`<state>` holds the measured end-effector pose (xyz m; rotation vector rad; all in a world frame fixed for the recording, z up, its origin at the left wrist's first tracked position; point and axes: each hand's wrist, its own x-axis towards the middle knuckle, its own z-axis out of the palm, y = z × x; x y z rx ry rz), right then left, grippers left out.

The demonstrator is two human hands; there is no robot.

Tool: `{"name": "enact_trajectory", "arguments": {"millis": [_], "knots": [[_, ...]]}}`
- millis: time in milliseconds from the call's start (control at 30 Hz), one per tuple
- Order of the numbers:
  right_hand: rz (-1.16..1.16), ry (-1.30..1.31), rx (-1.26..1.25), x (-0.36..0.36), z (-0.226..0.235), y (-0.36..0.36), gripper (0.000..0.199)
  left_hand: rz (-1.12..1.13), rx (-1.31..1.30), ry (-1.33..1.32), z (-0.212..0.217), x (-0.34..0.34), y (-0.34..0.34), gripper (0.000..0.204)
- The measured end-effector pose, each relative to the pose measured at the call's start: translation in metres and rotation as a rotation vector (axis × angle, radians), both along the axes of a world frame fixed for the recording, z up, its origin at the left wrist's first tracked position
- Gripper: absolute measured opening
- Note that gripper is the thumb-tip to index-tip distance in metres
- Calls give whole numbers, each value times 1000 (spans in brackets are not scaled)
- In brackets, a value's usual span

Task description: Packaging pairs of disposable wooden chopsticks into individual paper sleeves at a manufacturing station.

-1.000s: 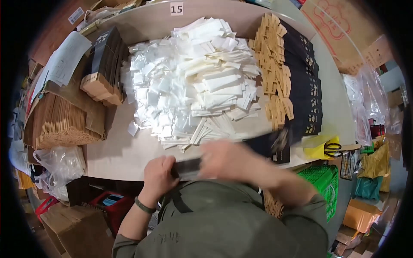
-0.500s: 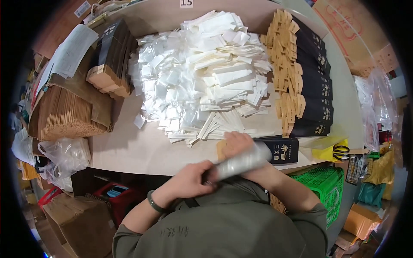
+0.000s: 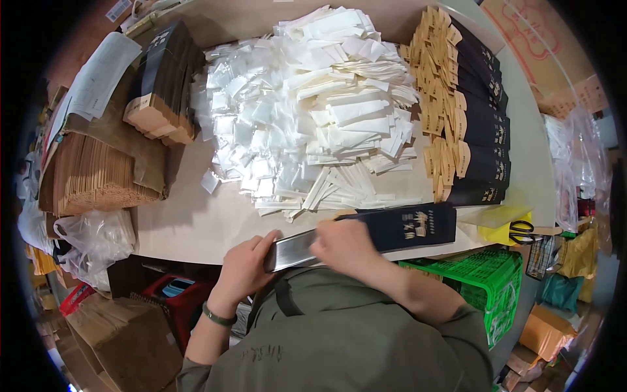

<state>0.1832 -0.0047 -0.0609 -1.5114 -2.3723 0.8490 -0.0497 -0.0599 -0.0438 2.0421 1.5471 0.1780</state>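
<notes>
My left hand is wrapped round the left end of a long, flat, silver metal-looking piece. Closed over that piece's right part is my right hand, its fingertips on the silver surface. The piece's far end is hidden beneath this hand. Just right of the hand, dark paper sleeves lie along the table's near edge, overlapping. Whether the silver piece reaches into a sleeve cannot be seen.
White strips and clear sachets are heaped mid-table. Dark sleeves with tan ends line the right side. Black scissors lie by yellow plastic. Bundled sleeves and a carton of brown card pieces stand left; a green crate sits below.
The silver piece has come down and left, away from over the sleeves. My left hand has shifted left and taken its end; my right hand has lowered onto it.
</notes>
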Motion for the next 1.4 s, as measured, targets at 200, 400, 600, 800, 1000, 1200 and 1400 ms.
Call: {"name": "enact_trajectory", "arguments": {"millis": [200, 400, 600, 800, 1000, 1200, 1400], "knots": [[-58, 61, 19, 9, 16, 52, 19, 104, 410, -99, -12, -43, 41, 65], [31, 3, -91, 53, -8, 88, 20, 506, 529, 182, -37, -86, 96, 40], [70, 38, 421, 77, 16, 137, 12, 760, 311, -364, -52, -93, 70, 22], [128, -222, 477, 86, 9, 188, 12, 505, 300, -375, -38, 4, -25, 24], [126, -352, 524, 70, 18, 171, 19, 368, 509, -307, -32, 7, 0, 44], [-45, 105, -18, 11, 59, 83, 19, 662, 1093, 118, 83, -172, 40, 22], [450, -177, 123, -62, 10, 17, 7, 798, 760, 598, 140, -291, 98, 28]]}}
